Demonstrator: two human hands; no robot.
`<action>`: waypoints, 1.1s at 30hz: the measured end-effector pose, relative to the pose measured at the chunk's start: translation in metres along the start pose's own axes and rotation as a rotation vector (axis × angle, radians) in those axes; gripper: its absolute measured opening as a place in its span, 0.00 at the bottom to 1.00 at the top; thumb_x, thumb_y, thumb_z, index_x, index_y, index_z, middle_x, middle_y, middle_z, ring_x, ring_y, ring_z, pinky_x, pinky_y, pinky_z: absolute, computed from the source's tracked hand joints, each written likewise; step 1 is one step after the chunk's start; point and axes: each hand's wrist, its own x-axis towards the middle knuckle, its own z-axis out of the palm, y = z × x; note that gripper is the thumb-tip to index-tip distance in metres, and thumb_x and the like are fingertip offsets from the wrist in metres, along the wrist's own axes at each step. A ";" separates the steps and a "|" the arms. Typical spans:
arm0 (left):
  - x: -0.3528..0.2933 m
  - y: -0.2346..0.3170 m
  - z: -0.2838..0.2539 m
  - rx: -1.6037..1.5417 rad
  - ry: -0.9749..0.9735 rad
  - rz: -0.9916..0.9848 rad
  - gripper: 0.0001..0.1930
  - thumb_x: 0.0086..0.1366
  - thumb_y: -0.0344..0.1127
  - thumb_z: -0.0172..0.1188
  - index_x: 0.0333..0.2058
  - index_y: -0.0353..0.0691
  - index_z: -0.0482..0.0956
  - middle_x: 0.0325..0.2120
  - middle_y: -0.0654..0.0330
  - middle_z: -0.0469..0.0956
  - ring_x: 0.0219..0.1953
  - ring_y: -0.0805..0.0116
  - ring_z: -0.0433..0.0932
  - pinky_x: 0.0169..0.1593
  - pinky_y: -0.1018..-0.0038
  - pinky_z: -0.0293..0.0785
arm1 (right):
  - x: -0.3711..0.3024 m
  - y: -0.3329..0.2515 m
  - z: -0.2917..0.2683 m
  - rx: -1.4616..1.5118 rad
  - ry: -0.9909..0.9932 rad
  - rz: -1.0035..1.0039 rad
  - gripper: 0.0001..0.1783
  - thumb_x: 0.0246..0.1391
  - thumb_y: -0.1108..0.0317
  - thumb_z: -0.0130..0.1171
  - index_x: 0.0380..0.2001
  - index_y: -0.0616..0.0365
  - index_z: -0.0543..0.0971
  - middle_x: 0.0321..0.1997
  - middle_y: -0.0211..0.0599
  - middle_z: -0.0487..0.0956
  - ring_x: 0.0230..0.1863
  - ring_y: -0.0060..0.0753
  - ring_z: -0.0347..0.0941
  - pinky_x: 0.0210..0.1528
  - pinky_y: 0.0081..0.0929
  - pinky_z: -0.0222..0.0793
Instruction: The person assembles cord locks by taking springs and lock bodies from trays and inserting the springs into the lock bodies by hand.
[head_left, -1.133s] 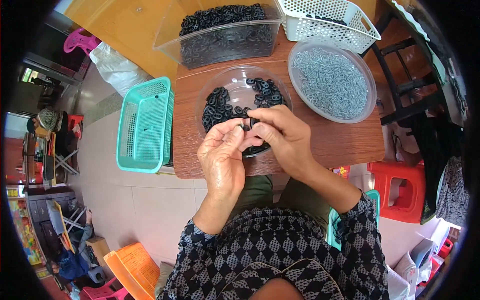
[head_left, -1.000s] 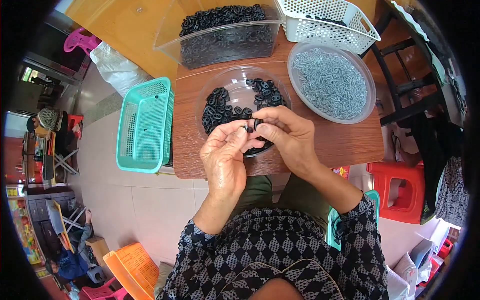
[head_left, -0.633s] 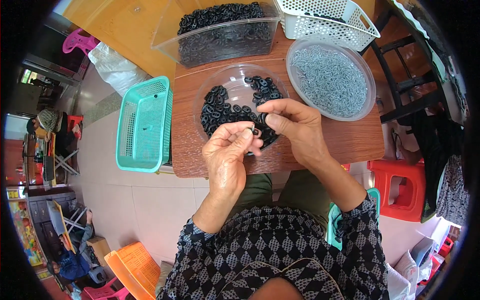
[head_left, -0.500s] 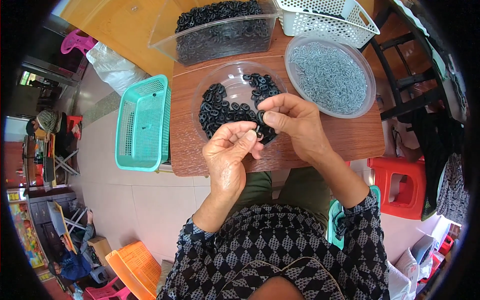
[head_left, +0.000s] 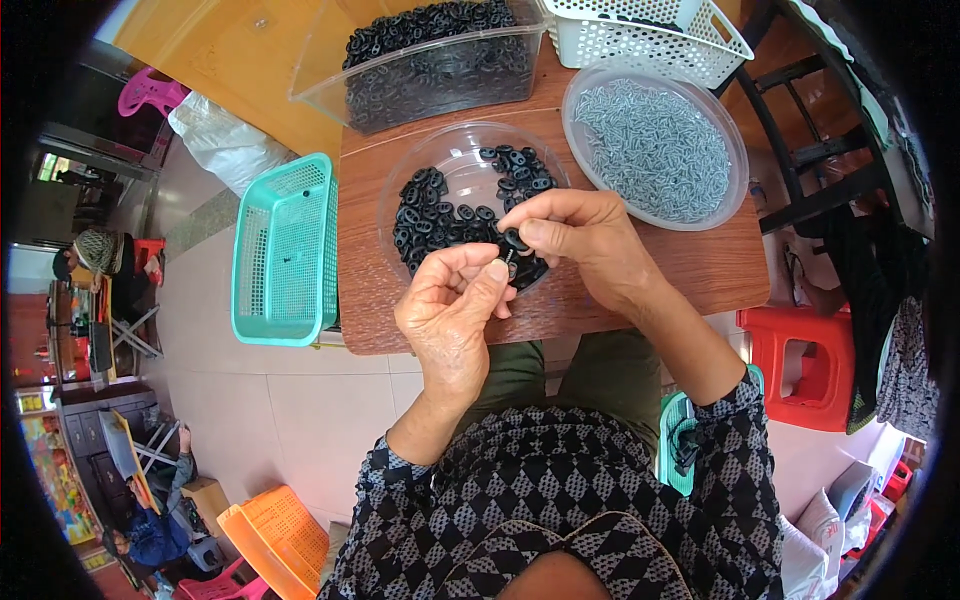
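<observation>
Over the near edge of a round clear tub (head_left: 388,170), my two hands meet with fingertips close together. My right hand (head_left: 590,240) pinches a small black oval piece (head_left: 515,240) between thumb and index finger. My left hand (head_left: 450,310) is closed in a pinch on a small metal screw (head_left: 511,258), mostly hidden by the fingers, just below the black piece. Whether screw and piece touch cannot be made out. Inside the tub lie many black oval two-hole pieces (head_left: 425,215), heaped left and upper right. To its right, a round clear container (head_left: 742,190) holds many silvery screws (head_left: 655,150).
Behind the tub stands a clear rectangular bin (head_left: 440,90) of black pieces, beside a white perforated basket (head_left: 655,50). A teal basket (head_left: 285,250) is left of the wooden table (head_left: 380,320). A red stool (head_left: 800,370) stands right. Other people sit far left.
My hands have drawn slightly closer, the right one shifting a little left with the black piece. The whole view has shifted slightly.
</observation>
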 end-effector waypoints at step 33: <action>0.000 -0.009 -0.002 0.074 0.058 0.089 0.06 0.60 0.24 0.61 0.36 0.33 0.76 0.25 0.64 0.76 0.23 0.82 0.73 0.25 0.86 0.70 | 0.003 0.008 0.005 -0.156 -0.035 -0.123 0.04 0.50 0.74 0.60 0.31 0.62 0.79 0.29 0.24 0.77 0.30 0.12 0.68 0.33 0.15 0.65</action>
